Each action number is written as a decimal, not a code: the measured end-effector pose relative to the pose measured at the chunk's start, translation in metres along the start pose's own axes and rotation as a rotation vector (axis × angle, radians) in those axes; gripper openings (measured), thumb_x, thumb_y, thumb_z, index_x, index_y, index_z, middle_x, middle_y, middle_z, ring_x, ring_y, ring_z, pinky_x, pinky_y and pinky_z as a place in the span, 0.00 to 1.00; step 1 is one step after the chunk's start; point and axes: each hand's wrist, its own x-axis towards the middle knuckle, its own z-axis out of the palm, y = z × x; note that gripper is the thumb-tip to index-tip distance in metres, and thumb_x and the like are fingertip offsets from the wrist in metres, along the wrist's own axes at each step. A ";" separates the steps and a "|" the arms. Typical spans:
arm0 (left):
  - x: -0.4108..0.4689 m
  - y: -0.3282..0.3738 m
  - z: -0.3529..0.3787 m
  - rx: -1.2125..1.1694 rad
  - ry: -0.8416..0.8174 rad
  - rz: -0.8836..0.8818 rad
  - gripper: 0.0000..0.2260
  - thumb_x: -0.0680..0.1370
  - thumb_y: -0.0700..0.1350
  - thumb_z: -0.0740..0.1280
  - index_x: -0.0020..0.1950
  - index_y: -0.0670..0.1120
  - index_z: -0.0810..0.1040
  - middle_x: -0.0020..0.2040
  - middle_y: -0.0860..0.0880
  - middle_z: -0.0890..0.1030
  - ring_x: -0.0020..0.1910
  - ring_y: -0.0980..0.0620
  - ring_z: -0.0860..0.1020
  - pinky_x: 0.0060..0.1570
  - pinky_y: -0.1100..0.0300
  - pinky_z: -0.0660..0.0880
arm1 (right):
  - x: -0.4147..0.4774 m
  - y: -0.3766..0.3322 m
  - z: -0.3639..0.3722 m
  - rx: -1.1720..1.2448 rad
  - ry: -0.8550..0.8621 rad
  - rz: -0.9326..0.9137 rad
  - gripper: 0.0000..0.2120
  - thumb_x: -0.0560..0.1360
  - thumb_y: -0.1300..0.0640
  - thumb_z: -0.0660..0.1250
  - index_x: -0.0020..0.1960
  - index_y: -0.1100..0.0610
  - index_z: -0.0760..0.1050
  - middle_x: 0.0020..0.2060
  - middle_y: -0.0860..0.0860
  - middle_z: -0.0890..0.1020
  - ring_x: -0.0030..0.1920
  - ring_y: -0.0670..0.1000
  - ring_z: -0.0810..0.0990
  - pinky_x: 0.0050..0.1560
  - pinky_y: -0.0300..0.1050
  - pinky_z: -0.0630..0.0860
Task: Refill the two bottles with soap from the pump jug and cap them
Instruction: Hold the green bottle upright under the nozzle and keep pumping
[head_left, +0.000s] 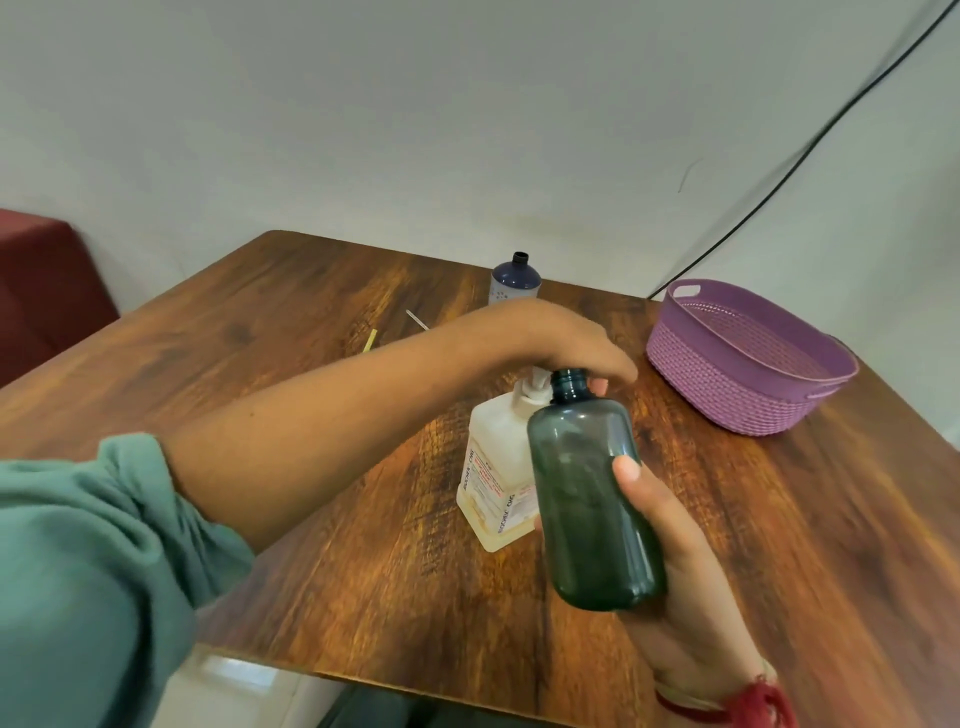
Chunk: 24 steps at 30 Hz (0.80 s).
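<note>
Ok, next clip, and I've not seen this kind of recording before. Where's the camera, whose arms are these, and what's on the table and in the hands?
There is no machine here. A person works with bare hands, and the single picture comes from a wide-angle camera worn on their head, looking forward and down. The left hand, on the arm with the green sleeve, rests on the pump head of the pump jug. The right hand holds a dark tinted bottle, uncapped and tilted, with its neck right beside the pump. Also on the wooden table are a second bottle at the far edge, dark blue with no cap, and a purple basket on the right. Two thin sticks lie beyond the left arm; I cannot tell what they are.
</note>
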 end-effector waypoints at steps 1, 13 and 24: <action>0.002 -0.002 0.003 -0.046 -0.005 0.004 0.15 0.77 0.51 0.59 0.55 0.44 0.78 0.44 0.49 0.79 0.42 0.50 0.73 0.43 0.58 0.69 | 0.000 0.001 0.000 -0.011 0.006 0.004 0.29 0.49 0.38 0.80 0.47 0.49 0.83 0.47 0.56 0.85 0.43 0.53 0.84 0.37 0.44 0.79; 0.002 0.000 0.004 -0.027 0.009 0.031 0.15 0.78 0.51 0.58 0.54 0.44 0.78 0.43 0.50 0.79 0.40 0.52 0.73 0.44 0.59 0.69 | 0.005 0.003 -0.004 -0.040 0.009 0.001 0.32 0.49 0.38 0.79 0.50 0.49 0.82 0.49 0.56 0.84 0.44 0.53 0.83 0.39 0.45 0.79; 0.002 0.000 0.000 0.030 -0.026 0.022 0.17 0.78 0.53 0.58 0.53 0.43 0.79 0.49 0.46 0.81 0.42 0.52 0.74 0.50 0.54 0.72 | 0.007 0.001 -0.007 -0.061 -0.004 -0.007 0.34 0.51 0.38 0.79 0.54 0.51 0.81 0.49 0.57 0.84 0.44 0.53 0.83 0.38 0.44 0.79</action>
